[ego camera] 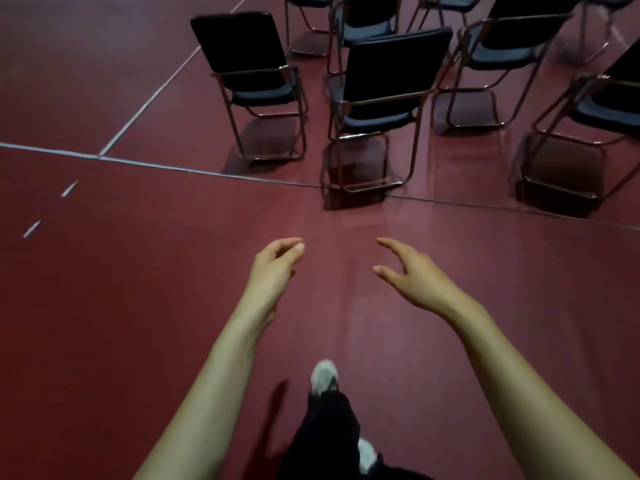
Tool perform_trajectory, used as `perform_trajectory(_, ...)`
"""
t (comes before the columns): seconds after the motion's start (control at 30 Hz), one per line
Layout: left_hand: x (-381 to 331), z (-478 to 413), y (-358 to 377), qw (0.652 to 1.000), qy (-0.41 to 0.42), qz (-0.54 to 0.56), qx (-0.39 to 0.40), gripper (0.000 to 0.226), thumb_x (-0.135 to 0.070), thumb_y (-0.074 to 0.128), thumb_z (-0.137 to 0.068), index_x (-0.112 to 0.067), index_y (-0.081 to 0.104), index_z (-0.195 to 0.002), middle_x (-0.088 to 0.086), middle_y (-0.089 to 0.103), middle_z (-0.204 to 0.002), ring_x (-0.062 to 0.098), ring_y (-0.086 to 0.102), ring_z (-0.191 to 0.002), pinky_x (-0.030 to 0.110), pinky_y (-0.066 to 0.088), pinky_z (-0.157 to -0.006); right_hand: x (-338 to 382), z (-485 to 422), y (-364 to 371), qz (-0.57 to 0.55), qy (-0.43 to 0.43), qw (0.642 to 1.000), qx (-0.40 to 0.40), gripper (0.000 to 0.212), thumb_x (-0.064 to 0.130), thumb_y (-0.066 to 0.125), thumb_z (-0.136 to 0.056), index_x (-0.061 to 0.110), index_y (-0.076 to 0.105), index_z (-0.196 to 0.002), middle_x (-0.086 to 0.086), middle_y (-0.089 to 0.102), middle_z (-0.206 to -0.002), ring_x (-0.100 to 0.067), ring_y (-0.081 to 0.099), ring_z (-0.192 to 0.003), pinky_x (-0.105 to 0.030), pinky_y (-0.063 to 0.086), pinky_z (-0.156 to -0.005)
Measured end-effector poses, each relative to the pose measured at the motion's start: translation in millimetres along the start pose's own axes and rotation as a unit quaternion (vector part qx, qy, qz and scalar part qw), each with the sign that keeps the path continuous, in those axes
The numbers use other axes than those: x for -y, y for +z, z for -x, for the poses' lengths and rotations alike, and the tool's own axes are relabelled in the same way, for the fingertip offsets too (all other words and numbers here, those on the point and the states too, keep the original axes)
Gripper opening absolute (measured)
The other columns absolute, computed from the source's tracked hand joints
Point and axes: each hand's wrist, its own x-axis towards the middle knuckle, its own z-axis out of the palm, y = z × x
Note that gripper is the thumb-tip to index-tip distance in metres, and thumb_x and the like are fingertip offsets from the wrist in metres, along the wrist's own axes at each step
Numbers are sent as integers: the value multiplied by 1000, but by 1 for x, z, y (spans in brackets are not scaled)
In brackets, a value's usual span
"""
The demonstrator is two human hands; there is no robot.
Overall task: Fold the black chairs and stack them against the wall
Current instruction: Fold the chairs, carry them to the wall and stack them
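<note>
Hands (275, 271) (414, 282) empty, short of chairs (394, 64).

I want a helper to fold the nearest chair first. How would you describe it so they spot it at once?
A pale line crosses the dark red floor, with black folding chairs behind it. The nearest chair stands straight ahead of the person's open left hand and right hand, backrest toward them. Alone among its neighbours, its floor rail reaches the line.
</note>
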Motion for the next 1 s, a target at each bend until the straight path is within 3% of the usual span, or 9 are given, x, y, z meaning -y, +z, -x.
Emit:
perform_trajectory(0.13,-44,-131,30,1000,12,20,6,13,-13,59,-94,-24,65,-90,5,68,-104,14,62,-97,30,45,-90,-10,-127,-37,16,-1,1000,-15,57,29,58,-94,17,36,-145,-2,39,-150,-14,35,-137,-9,20,-96)
perform_trajectory(0.3,-112,-278,77,998,13,10,66,12,-12,58,-94,-23,64,-91,2,66,-98,15,60,-97,26,45,-85,-17,-256,-97,8,45,998,-51,57,29,57,-94,20,36,-146,0,38,-150,-14,35,-137,-18,24,-104)
perform_trajectory(0.5,-185,-407,131,994,6,8,110,13,-12,56,-95,-23,62,-93,-3,65,-97,11,61,-97,24,45,-85,-30,-387,-159,-11,73,995,-62,56,29,59,-93,22,38,-145,-2,41,-148,-16,38,-135,-19,28,-101)
perform_trajectory(0.73,-252,-574,194,997,2,-9,75,13,-13,56,-95,-23,64,-94,-3,66,-99,11,60,-96,22,45,-70,-69,-562,-238,-43,50,988,-136,49,25,61,-92,15,48,-138,-4,51,-139,-16,44,-129,-7,24,-91)
perform_trajectory(0.9,-312,-679,236,999,6,-3,49,24,-10,56,-95,-6,62,-118,1,64,-105,3,58,-88,19,45,-78,-87,-693,-307,-10,-4,991,-133,46,24,62,-92,11,51,-135,-5,53,-137,-17,46,-129,-10,26,-97)
perform_trajectory(1.0,-336,-740,252,999,-9,-1,42,30,-10,57,-95,-5,60,-124,6,64,-116,10,57,-101,24,44,-86,-98,-770,-337,39,-15,995,-92,49,27,59,-93,10,47,-137,-6,49,-141,-18,43,-132,-17,25,-104)
